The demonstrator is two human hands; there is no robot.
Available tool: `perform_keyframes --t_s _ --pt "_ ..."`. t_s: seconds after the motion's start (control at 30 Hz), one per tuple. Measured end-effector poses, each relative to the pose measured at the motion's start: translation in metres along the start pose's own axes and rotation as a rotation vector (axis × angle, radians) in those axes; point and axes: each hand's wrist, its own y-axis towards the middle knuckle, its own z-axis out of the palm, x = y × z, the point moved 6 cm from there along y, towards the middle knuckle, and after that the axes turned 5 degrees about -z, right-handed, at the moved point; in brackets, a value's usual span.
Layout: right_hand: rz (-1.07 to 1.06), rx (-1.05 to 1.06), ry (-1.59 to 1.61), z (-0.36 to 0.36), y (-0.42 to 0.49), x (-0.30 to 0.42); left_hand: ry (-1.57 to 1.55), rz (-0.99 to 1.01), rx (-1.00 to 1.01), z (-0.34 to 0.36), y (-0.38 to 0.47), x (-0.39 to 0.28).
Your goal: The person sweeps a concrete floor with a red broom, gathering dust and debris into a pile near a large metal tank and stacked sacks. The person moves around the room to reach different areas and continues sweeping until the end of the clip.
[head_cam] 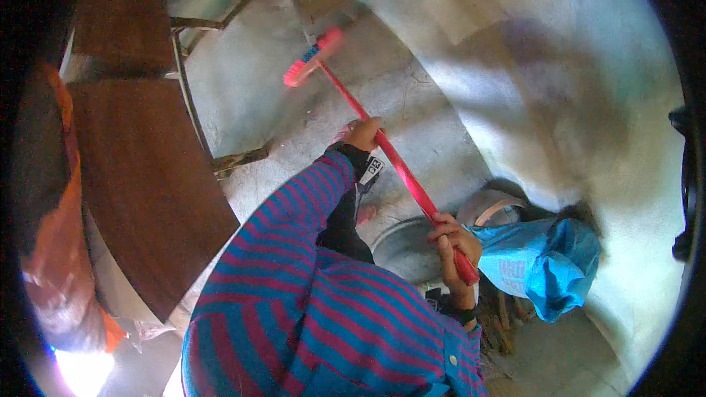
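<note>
A long-handled push broom crosses the middle of the view at a slant. Its red handle runs up and left to a broom head with pink and blue bristles, blurred at one end, by the concrete floor. Partway along the handle, my left hand is wrapped around it. My right hand grips near the handle's butt end, which sticks out below the fist. Each wrist wears a dark band; a white tag with printed marks shows by the left one.
Brown tabletops on thin legs line the left side. Beside my right hand are a grey metal basin, a blue plastic sack and a curved clay-coloured rim. Sticks lie beneath the sack. A pale wall rises on the right.
</note>
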Motion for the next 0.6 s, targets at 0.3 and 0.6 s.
perform_keyframes --t_s 0.3,0.6 --pt "0.255 -0.229 -0.051 -0.049 -0.176 0.016 -0.540 -0.750 -0.011 0.165 -0.160 0.031" --pt "0.043 -0.242 0.198 -0.062 -0.179 0.045 -0.079 0.010 -0.044 0.123 -0.186 -0.017"
